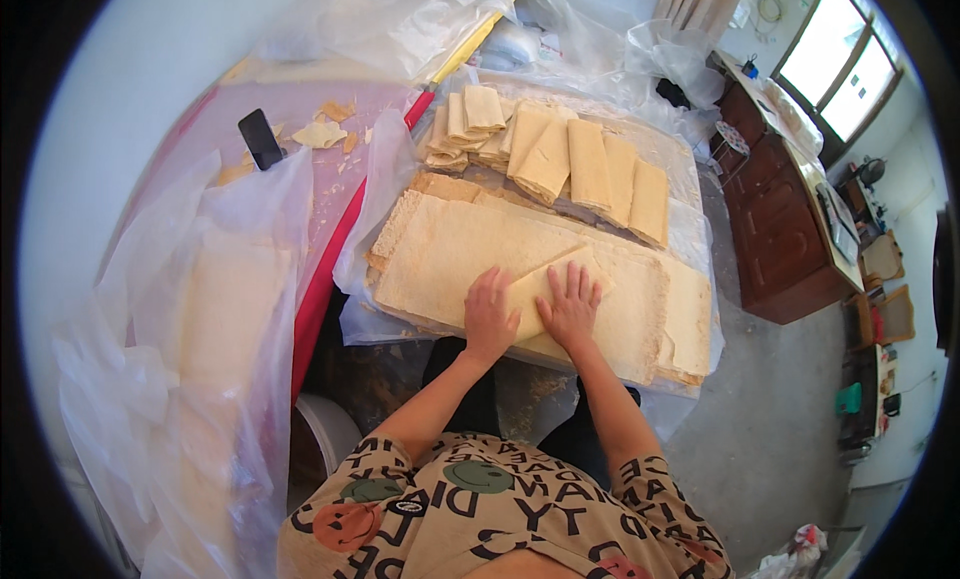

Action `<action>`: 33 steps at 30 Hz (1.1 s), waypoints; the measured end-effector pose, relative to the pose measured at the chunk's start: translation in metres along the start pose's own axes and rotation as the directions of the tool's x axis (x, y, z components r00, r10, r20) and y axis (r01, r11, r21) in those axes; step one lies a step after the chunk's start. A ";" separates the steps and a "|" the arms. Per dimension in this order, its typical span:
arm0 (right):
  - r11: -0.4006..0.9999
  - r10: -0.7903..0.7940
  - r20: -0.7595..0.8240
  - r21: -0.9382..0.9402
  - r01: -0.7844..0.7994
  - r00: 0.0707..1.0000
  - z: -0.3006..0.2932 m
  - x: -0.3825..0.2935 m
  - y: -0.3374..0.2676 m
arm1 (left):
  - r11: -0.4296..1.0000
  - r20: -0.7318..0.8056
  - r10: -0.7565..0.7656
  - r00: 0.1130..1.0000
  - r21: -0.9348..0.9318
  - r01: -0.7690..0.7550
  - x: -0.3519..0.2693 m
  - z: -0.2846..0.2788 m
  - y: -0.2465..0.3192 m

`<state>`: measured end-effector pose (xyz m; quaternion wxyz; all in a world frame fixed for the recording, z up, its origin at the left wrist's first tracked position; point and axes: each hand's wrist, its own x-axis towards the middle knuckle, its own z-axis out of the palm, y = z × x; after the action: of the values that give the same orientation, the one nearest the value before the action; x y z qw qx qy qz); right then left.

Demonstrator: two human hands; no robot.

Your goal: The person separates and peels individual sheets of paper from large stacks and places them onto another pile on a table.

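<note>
A large stack of thin pale-yellow flatbread-like sheets [435, 241] lies in front of me, with ragged, crumbly edges. On top of it sits a narrow folded sheet [531, 294], set at a slant. My right hand [571, 301] lies flat on this folded sheet with its fingers spread. My left hand [489, 316], slightly blurred, rests palm down at the folded sheet's left edge, thumb apart from the fingers. Behind the stack are several finished-looking folded sheets [587, 162], laid side by side and partly overlapping.
Plastic film [686, 222] covers the low work surface. At left, a pink-covered table [330, 174] with a red edge holds a smartphone [260, 138], broken scraps [321, 134] and a plastic-wrapped stack [229, 316]. A white bucket [330, 429] stands below; a brown cabinet [780, 226] is at right.
</note>
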<state>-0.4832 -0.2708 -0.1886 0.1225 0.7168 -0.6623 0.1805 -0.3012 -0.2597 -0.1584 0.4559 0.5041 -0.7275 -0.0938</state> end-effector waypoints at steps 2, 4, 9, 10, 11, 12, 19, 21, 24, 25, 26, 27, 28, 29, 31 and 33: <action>1.000 0.007 0.038 -0.002 -0.007 0.999 -0.003 0.003 0.001 | 0.946 0.153 0.217 0.964 0.211 -0.246 -0.002 0.008 -0.007; 1.000 0.003 0.091 -0.004 -0.002 0.996 -0.012 0.011 0.003 | 0.886 0.247 0.281 0.927 0.305 -0.350 -0.010 0.014 -0.020; 0.962 0.273 0.175 -0.032 -0.271 0.946 -0.010 0.023 0.032 | 0.918 0.289 0.243 0.926 0.240 -0.316 -0.007 0.015 -0.026; 0.962 0.274 0.166 -0.040 -0.271 0.947 -0.010 0.021 0.033 | 0.942 0.311 0.189 0.931 0.211 -0.262 -0.002 0.014 -0.025; 0.961 0.276 0.156 -0.049 -0.272 0.948 -0.010 0.021 0.035 | 0.961 0.335 0.137 0.932 0.184 -0.207 0.003 0.014 -0.025; 0.963 0.270 0.158 -0.035 -0.267 0.950 -0.009 0.024 0.031 | 0.993 0.393 -0.011 0.919 0.114 -0.037 0.011 0.014 -0.034; 0.871 0.426 -0.085 0.306 -0.383 0.901 0.014 0.011 0.055 | 0.655 0.650 -0.158 0.743 -0.494 0.571 0.085 -0.007 -0.053; 0.857 0.452 -0.122 0.333 -0.392 0.884 0.017 0.011 0.064 | 0.537 0.555 -0.195 0.809 -0.630 0.561 0.111 -0.007 -0.052; 0.928 0.341 -0.070 0.184 -0.324 0.938 0.006 0.010 0.050 | 0.462 0.427 -0.317 0.847 -0.710 0.531 0.181 0.013 -0.059; 0.934 0.329 -0.064 0.168 -0.315 0.942 0.006 0.011 0.048 | 0.465 0.416 -0.348 0.840 -0.702 0.540 0.204 0.026 -0.069; 0.941 0.312 -0.057 0.156 -0.300 0.948 0.005 0.013 0.046 | 0.468 0.400 -0.382 0.833 -0.694 0.547 0.224 0.038 -0.080; 0.945 0.301 -0.067 0.157 -0.288 0.951 0.005 0.014 0.045 | 0.534 0.393 -0.386 0.835 -0.643 0.549 0.240 0.048 -0.089; 0.948 0.290 -0.071 0.160 -0.276 0.955 0.005 0.014 0.042 | 0.595 0.387 -0.395 0.833 -0.584 0.553 0.251 0.055 -0.098; 0.951 0.278 -0.072 0.164 -0.263 0.958 0.005 0.014 0.042 | 0.651 0.381 -0.404 0.832 -0.519 0.554 0.251 0.063 -0.108; 0.964 0.246 -0.098 0.132 -0.233 0.964 0.003 0.016 0.036 | 0.901 0.127 -0.352 0.927 -0.225 0.372 0.228 0.075 -0.133; 0.968 0.243 -0.099 0.093 -0.234 0.965 0.004 0.016 0.034 | 0.968 0.091 -0.250 0.964 0.026 0.249 0.193 0.076 -0.141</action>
<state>-0.5160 -0.2904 -0.1875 0.1069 0.6251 -0.7283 0.2596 -0.2822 -0.5097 -0.1761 0.4024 0.5899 -0.6794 -0.1688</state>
